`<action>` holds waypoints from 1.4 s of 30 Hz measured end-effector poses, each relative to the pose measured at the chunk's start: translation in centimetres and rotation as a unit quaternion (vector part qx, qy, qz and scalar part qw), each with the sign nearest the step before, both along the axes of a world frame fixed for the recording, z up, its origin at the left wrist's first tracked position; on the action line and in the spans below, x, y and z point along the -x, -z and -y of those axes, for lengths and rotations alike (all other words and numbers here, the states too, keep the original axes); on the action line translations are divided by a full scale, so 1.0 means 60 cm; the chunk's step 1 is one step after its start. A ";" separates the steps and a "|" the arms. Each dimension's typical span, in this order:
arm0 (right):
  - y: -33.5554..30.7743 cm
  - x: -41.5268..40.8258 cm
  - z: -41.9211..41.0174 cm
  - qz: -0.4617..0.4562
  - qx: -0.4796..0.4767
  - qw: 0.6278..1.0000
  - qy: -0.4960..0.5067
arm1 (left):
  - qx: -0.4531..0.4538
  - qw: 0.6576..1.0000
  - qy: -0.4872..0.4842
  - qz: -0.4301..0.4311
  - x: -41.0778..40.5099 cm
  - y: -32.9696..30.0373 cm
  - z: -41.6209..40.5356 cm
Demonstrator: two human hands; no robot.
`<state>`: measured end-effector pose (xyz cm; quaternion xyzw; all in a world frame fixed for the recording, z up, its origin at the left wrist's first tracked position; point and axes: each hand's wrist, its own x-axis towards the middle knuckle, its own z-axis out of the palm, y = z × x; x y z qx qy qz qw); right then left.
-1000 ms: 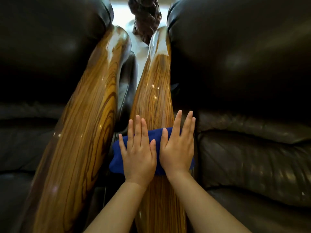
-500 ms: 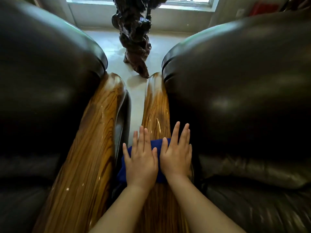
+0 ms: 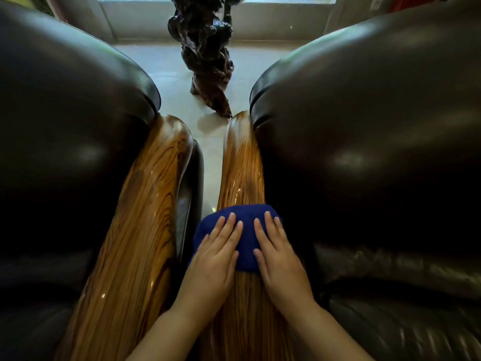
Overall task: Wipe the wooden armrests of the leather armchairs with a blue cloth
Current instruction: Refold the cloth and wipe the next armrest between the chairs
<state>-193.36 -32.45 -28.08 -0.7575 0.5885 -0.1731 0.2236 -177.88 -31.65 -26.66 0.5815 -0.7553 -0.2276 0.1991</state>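
Observation:
A folded blue cloth (image 3: 247,243) lies across the glossy wooden armrest (image 3: 242,165) of the right dark leather armchair (image 3: 377,126). My left hand (image 3: 216,259) presses flat on the cloth's left half, fingers pointing away from me. My right hand (image 3: 278,259) presses flat on its right half, beside the leather cushion. The cloth's left edge hangs over the gap between the chairs. A second wooden armrest (image 3: 145,217), on the left leather armchair (image 3: 65,126), runs alongside and has nothing on it.
A narrow strip of pale tiled floor (image 3: 208,157) separates the two armrests. A dark, gnarled carved wood sculpture (image 3: 205,53) stands on the floor just beyond their far ends. A grey wall below a window (image 3: 145,19) closes the back.
Both hands have slid the cloth farther along the right armrest, away from me. My view has lifted, showing the armrests' far ends, the floor and the sculpture.

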 end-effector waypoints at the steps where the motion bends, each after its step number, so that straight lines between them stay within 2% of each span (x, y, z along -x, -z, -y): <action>1: -0.002 0.000 0.011 -0.012 0.000 1.000 0.001 | 0.000 1.000 -0.008 0.002 0.000 -0.002 0.010; 5: -0.015 -0.006 0.052 -0.027 0.007 1.000 0.010 | -0.020 0.999 -0.025 -0.002 0.004 -0.015 0.055; 17: -0.056 0.006 0.152 -0.064 -0.037 0.995 -0.063 | -0.111 0.985 0.026 0.130 0.017 -0.035 0.164; 20: -0.061 0.014 0.165 -0.045 -0.041 0.995 -0.074 | -0.104 0.988 0.025 0.111 0.017 -0.044 0.176; 24: -0.060 0.018 0.160 -0.005 -0.031 0.997 -0.066 | -0.052 0.993 0.032 0.103 0.010 -0.058 0.175; 29: -0.059 0.025 0.129 0.032 0.029 0.999 -0.032 | -0.005 0.998 0.009 0.056 0.009 -0.064 0.139; 34: -0.058 0.024 0.093 0.046 0.034 0.998 0.017 | -0.038 0.997 0.003 0.070 0.007 -0.073 0.111; 37: -0.074 0.033 0.083 0.041 -0.002 0.999 0.014 | -0.062 0.994 0.026 0.087 0.003 -0.086 0.096; 42: -0.147 0.053 0.090 0.069 -0.140 0.986 -0.062 | -0.136 0.990 0.024 0.018 -0.015 -0.137 0.080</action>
